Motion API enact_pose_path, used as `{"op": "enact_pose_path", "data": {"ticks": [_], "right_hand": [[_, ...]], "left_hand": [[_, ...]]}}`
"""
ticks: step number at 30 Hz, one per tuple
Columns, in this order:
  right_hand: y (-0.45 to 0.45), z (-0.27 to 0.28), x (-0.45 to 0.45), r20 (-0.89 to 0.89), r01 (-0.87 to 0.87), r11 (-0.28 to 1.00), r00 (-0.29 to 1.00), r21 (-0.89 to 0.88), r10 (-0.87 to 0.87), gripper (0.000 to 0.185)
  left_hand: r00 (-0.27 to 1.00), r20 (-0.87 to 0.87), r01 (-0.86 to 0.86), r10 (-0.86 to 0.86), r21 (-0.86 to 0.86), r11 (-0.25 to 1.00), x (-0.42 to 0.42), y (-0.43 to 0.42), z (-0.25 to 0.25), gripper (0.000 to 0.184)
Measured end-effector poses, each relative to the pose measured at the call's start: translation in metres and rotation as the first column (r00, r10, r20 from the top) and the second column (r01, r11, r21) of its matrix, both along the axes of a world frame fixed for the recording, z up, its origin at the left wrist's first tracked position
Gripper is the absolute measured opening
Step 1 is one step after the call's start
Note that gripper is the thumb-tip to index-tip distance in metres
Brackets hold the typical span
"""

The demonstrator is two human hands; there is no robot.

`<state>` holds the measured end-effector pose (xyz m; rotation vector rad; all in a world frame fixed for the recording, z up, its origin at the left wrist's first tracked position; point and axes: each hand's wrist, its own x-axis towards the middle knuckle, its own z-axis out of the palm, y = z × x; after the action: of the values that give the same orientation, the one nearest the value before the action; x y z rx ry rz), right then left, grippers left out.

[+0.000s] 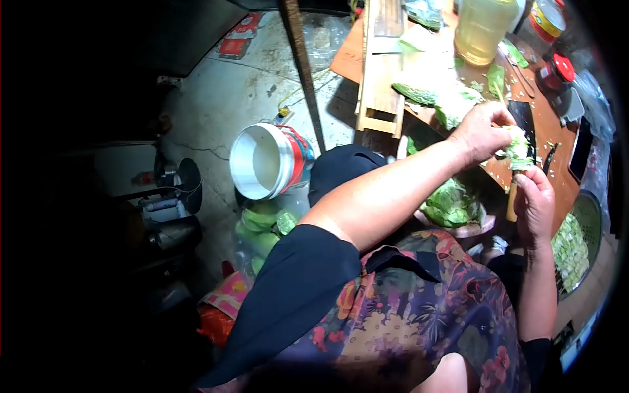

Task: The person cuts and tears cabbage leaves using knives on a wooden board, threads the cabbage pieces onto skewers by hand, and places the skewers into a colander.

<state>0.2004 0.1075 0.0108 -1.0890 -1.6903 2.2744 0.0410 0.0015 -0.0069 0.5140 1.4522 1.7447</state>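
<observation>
My left hand (486, 133) is closed around the upper part of a pale green bundle of cut cabbage (517, 149). My right hand (536, 195) has its thumb and fingers pinched at the lower end of the same cabbage. Beneath the hands is a knife with a dark blade (522, 121); its wooden handle (512, 204) sticks out beside my right fingers. A thin green stalk (500, 92) rises just above my left fingers. Chopped bits are scattered over the wooden table (548, 124) around the blade.
Cabbage leaves (452, 108) lie by a wooden rack (382, 85). Behind stand a jug of yellowish liquid (483, 33) and a red-lidded jar (557, 71). A colander (594, 219) of chopped cabbage is at right. A whole cabbage (452, 202) sits below the table; a bucket (262, 161) stands left.
</observation>
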Motion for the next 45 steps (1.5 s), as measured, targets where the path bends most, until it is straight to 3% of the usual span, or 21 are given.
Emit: {"op": "enact_pose_path", "data": {"ticks": [5,6,7,8,9,11,13,15,19,21,23,26,29,33,37,39,40,41,42,43,45], "right_hand": [[0.001,0.014,-0.007,0.034,-0.029,0.997,0.999,0.074,0.026,0.006],[0.002,0.019,-0.008,0.024,-0.02,0.996,1.0,0.084,0.018,0.007],[0.005,0.021,-0.007,0.019,-0.01,0.996,1.0,0.093,0.008,0.008],[0.01,0.02,-0.006,0.009,-0.016,0.994,1.0,0.112,0.015,0.009],[0.015,0.018,-0.003,-0.006,-0.025,0.992,1.0,0.127,0.026,0.01],[0.018,0.019,-0.001,-0.08,-0.002,0.995,0.997,0.1,0.01,0.005],[0.023,0.022,0.0,-0.107,0.06,0.998,0.993,0.023,-0.057,0.005],[0.024,0.033,0.001,-0.103,0.09,0.996,0.991,-0.01,-0.09,0.006],[0.029,0.029,0.008,-0.073,0.085,0.994,0.994,0.062,-0.081,0.012],[0.028,0.031,0.01,-0.068,0.088,0.994,0.994,0.058,-0.084,0.011],[0.028,0.032,0.013,-0.065,0.1,0.993,0.993,0.055,-0.096,0.01],[0.031,0.035,0.015,-0.075,0.092,0.995,0.993,0.027,-0.09,0.011],[0.032,0.035,0.017,-0.067,0.092,0.995,0.994,0.027,-0.09,0.012],[0.034,0.037,0.019,-0.064,0.065,0.996,0.996,0.057,-0.061,0.014],[0.032,0.033,0.019,-0.091,0.07,0.996,0.994,0.062,-0.064,0.015],[0.031,0.031,0.02,-0.079,0.033,0.99,0.997,0.137,-0.023,0.015],[0.031,0.032,0.02,-0.084,0.033,0.99,0.996,0.141,-0.021,0.015],[0.031,0.033,0.021,-0.05,-0.008,0.984,0.999,0.175,0.017,0.015],[0.03,0.035,0.022,-0.016,-0.049,0.977,0.998,0.209,0.053,0.016],[0.03,0.033,0.023,-0.024,-0.047,0.976,0.998,0.212,0.054,0.016],[0.027,0.028,0.024,0.019,-0.116,0.97,0.993,0.214,0.114,0.015]], "left_hand": [[0.996,-0.085,0.02,-0.007,0.149,0.989,-0.009,0.012,-0.032,0.027],[1.0,-0.025,-0.004,0.006,0.064,0.998,-0.009,0.009,-0.023,0.03],[0.964,-0.258,-0.049,0.064,0.062,0.997,-0.018,0.01,-0.027,0.031],[0.994,-0.076,-0.069,0.08,0.131,0.989,-0.023,0.011,-0.041,0.033],[0.982,-0.166,-0.085,0.085,0.008,0.996,-0.025,0.007,-0.027,0.033],[0.975,-0.125,-0.202,0.185,-0.137,0.97,-0.021,0.007,-0.022,0.029],[0.988,-0.138,-0.112,0.063,-0.389,0.915,-0.019,0.009,-0.014,0.028],[0.984,-0.173,-0.044,-0.05,-0.5,0.865,-0.014,0.015,-0.029,0.024],[0.955,-0.242,0.019,-0.169,-0.519,0.855,0.001,0.029,-0.059,0.024],[0.867,-0.413,-0.028,-0.279,-0.6,0.8,0.004,0.039,-0.07,0.037],[0.851,-0.419,-0.001,-0.317,-0.605,0.796,0.006,0.045,-0.079,0.041],[0.705,-0.474,-0.046,-0.528,-0.773,0.633,0.016,0.056,-0.06,0.038],[0.621,-0.506,-0.089,-0.599,-0.804,0.587,0.019,0.062,-0.061,0.035],[0.77,-0.411,0.028,-0.488,-0.742,0.67,0.012,0.061,-0.081,0.033],[0.663,-0.509,0.07,-0.549,-0.688,0.722,0.02,0.054,-0.082,0.037],[0.693,-0.5,0.091,-0.519,-0.654,0.751,0.018,0.051,-0.078,0.03],[0.902,-0.257,0.139,-0.348,-0.591,0.795,0.014,0.052,-0.071,0.027],[0.987,0.04,0.156,-0.158,-0.516,0.843,0.008,0.052,-0.063,0.024],[0.987,0.129,-0.04,0.093,-0.369,0.929,0.018,0.054,-0.032,0.019],[0.943,0.287,-0.105,0.17,-0.229,0.968,0.01,0.053,-0.026,0.018],[0.912,0.376,-0.149,0.163,-0.068,0.987,-0.022,0.048,-0.036,0.016]]}}
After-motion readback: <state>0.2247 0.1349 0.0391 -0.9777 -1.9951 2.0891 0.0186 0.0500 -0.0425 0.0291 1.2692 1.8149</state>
